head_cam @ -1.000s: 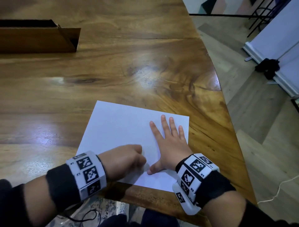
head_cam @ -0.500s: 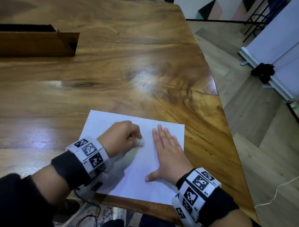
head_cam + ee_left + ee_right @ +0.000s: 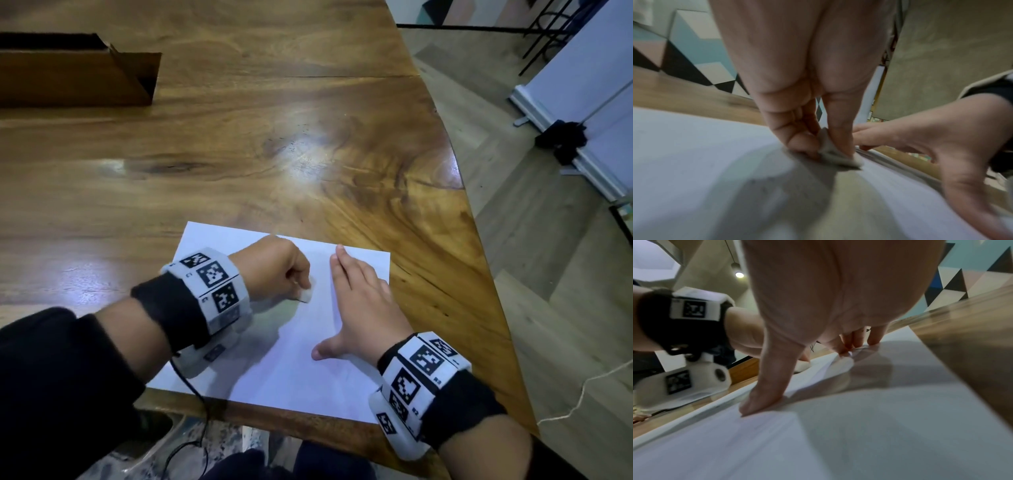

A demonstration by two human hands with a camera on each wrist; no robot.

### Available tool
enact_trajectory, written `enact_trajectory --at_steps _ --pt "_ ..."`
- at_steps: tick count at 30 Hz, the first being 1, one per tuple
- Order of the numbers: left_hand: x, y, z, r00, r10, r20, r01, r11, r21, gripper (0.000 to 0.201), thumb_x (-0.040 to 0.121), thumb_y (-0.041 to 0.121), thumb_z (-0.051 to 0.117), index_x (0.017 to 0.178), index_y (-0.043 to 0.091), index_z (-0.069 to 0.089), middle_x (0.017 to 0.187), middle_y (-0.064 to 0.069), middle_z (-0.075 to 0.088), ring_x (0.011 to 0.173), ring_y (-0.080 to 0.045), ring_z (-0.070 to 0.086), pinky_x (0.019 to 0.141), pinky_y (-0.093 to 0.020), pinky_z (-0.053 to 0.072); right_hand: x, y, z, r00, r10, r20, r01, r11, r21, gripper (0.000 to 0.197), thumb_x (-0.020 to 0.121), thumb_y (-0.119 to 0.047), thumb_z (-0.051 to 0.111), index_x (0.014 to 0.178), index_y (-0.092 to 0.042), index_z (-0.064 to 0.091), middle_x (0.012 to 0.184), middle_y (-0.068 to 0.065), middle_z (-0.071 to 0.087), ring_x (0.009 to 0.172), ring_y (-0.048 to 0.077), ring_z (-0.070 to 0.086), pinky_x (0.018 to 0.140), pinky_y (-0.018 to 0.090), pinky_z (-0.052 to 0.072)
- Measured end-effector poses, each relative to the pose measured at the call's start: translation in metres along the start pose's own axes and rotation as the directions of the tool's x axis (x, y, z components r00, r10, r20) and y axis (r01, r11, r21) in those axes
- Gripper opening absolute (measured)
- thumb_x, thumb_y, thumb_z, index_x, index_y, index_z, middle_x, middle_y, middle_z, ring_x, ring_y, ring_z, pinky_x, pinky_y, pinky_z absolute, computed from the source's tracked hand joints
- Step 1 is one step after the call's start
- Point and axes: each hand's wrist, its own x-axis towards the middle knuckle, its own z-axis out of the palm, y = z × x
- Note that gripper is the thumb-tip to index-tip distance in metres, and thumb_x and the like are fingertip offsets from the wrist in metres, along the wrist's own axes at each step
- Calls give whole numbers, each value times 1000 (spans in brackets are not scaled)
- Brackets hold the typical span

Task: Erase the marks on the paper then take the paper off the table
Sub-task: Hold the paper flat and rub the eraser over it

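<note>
A white sheet of paper (image 3: pixel 291 363) lies at the near edge of the wooden table (image 3: pixel 239 164). My left hand (image 3: pixel 274 269) pinches a small white eraser (image 3: pixel 306 294) and holds it down on the upper middle of the sheet. The left wrist view shows the eraser (image 3: pixel 836 154) between thumb and fingers, touching the paper (image 3: pixel 694 146). My right hand (image 3: pixel 359 308) lies flat on the right part of the sheet, fingers straight and thumb spread, pressing it down. In the right wrist view the paper (image 3: pixel 859 434) buckles slightly by the fingertips (image 3: pixel 857 342). No marks are clearly visible on the sheet.
An open cardboard box (image 3: pixel 75 77) stands at the table's far left. The table's curved right edge (image 3: pixel 479 274) drops to a wood-pattern floor. A white cable (image 3: pixel 582 394) lies on the floor, and a dark cable (image 3: pixel 191 387) hangs from my left wristband.
My left hand with the eraser has moved from the sheet's near edge up to its upper middle. The right hand stays flat on the paper, its fingers closer together.
</note>
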Motion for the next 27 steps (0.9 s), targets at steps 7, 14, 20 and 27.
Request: enact_trajectory --at_steps 7,14,20,27 --pt "22 12 -5 979 -12 -202 20 999 38 11 75 12 66 86 10 67 77 -1 54 73 -17 50 62 -20 30 -1 0 0 1000 -6 5 6 999 -33 137 62 -63 75 149 -12 -18 155 -4 -27 144 16 -13 116 33 2" --pt "23 13 -7 989 27 -143 -17 997 71 12 75 12 66 86 10 68 78 -4 56 73 -16 46 57 -19 25 -1 0 -1 1000 -8 4 8 1000 -28 138 62 -63 76 149 -12 -18 156 -4 -27 144 16 -12 116 33 2" --pt "14 13 -1 995 55 -80 -49 996 77 7 74 13 67 79 9 67 73 0 55 70 -16 48 52 -22 25 0 1 1 1000 -12 -17 12 999 -32 138 60 -64 76 150 -12 -16 156 -5 -25 144 15 -12 116 33 3" --pt "32 21 -11 972 -18 -233 28 999 40 4 75 11 65 77 8 66 65 2 53 68 -17 48 50 -21 29 0 2 2 1000 -13 -23 12 999 -40 139 59 -64 77 150 -12 -14 156 -5 -24 144 16 -11 116 33 4"
